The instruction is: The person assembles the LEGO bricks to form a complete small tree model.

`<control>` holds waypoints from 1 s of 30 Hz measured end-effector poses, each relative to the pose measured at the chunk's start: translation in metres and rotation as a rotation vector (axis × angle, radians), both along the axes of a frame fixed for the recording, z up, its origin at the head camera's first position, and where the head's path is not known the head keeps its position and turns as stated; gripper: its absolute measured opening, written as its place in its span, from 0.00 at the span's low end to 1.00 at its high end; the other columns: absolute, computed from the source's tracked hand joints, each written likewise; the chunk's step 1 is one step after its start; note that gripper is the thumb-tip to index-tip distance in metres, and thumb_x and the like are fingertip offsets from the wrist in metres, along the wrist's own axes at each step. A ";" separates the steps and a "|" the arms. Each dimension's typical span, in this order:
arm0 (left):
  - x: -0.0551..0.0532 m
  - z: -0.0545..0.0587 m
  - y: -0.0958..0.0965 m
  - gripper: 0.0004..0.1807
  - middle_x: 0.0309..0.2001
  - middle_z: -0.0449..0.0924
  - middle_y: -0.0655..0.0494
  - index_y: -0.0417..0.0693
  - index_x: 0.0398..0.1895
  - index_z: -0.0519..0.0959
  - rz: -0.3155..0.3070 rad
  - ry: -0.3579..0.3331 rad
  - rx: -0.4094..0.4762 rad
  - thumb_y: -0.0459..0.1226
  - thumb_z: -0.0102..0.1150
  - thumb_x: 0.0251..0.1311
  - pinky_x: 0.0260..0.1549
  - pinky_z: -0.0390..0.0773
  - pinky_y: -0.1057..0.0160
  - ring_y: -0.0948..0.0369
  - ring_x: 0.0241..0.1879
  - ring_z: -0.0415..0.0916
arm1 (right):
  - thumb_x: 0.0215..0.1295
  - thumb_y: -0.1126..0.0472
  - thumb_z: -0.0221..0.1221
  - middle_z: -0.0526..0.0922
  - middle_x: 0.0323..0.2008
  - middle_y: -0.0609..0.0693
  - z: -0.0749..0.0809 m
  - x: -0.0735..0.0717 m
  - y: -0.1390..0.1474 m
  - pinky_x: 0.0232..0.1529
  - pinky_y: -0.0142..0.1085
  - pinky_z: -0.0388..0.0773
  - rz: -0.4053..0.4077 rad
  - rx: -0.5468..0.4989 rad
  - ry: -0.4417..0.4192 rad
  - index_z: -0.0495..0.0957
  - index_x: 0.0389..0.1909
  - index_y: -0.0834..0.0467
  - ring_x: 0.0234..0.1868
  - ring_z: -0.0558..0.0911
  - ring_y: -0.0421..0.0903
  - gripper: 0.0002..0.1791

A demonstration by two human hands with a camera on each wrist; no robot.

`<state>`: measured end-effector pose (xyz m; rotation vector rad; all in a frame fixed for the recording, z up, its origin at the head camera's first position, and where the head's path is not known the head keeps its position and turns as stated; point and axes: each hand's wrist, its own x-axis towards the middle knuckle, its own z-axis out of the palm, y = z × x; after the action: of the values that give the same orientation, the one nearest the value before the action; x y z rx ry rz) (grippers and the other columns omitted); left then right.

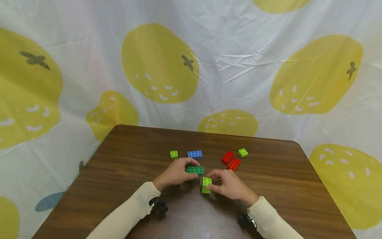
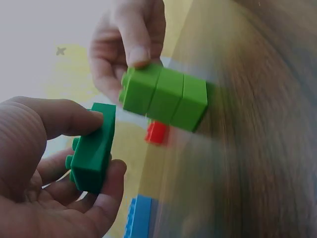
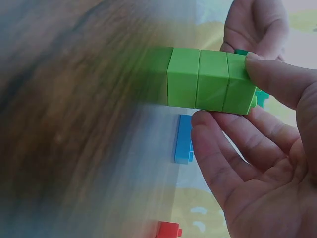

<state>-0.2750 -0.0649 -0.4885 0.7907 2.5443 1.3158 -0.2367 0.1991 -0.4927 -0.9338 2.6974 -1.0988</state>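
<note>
A dark green brick point(image 1: 195, 170) with studs facing up is pinched between the thumb and fingers of my left hand point(image 1: 177, 172); in the left wrist view it hangs above the tabletop. Just to its right and nearer me, a stack of three light green bricks point(image 1: 206, 185) stands upright on the table. My right hand point(image 1: 231, 186) grips the upper end of this stack, thumb point(image 3: 275, 74) on one face and fingers point(image 3: 223, 163) on another. The dark green brick and the stack are apart.
Behind the hands lie a light green brick point(image 1: 174, 154) and a blue brick point(image 1: 195, 154). Two red bricks point(image 1: 228, 157) and another small light green brick point(image 1: 243, 152) lie farther right on the wooden table point(image 1: 143, 142). A lemon-patterned curtain point(image 1: 226, 83) hangs behind the table.
</note>
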 end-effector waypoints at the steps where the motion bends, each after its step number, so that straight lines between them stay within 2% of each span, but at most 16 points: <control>1: 0.002 0.001 0.001 0.18 0.50 0.86 0.58 0.55 0.56 0.85 -0.004 -0.002 0.007 0.42 0.73 0.63 0.45 0.81 0.60 0.63 0.43 0.79 | 0.65 0.53 0.74 0.91 0.39 0.45 0.000 0.000 -0.001 0.47 0.42 0.89 -0.001 0.005 0.007 0.86 0.49 0.54 0.40 0.89 0.38 0.15; 7: 0.009 0.004 0.004 0.18 0.51 0.86 0.58 0.55 0.56 0.85 -0.042 -0.011 0.038 0.41 0.72 0.63 0.41 0.82 0.65 0.64 0.41 0.79 | 0.64 0.51 0.75 0.91 0.37 0.42 0.002 -0.003 -0.005 0.46 0.41 0.88 0.005 0.023 0.053 0.87 0.44 0.53 0.38 0.87 0.35 0.14; 20: 0.013 0.005 0.005 0.20 0.52 0.86 0.59 0.54 0.58 0.84 -0.085 -0.009 0.036 0.39 0.72 0.62 0.43 0.81 0.66 0.64 0.44 0.79 | 0.63 0.49 0.75 0.90 0.36 0.41 0.004 -0.005 -0.005 0.44 0.36 0.87 -0.009 0.039 0.032 0.87 0.46 0.54 0.37 0.86 0.34 0.16; 30: 0.017 0.003 0.004 0.19 0.51 0.87 0.60 0.54 0.56 0.85 -0.121 -0.014 0.050 0.42 0.74 0.62 0.44 0.81 0.67 0.66 0.44 0.79 | 0.61 0.50 0.76 0.90 0.34 0.42 0.005 -0.003 -0.006 0.42 0.35 0.86 -0.029 0.051 0.008 0.87 0.46 0.57 0.36 0.86 0.34 0.18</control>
<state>-0.2579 -0.0608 -0.4859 0.9257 2.4195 1.3464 -0.2397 0.1931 -0.4879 -0.8956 2.7406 -1.0281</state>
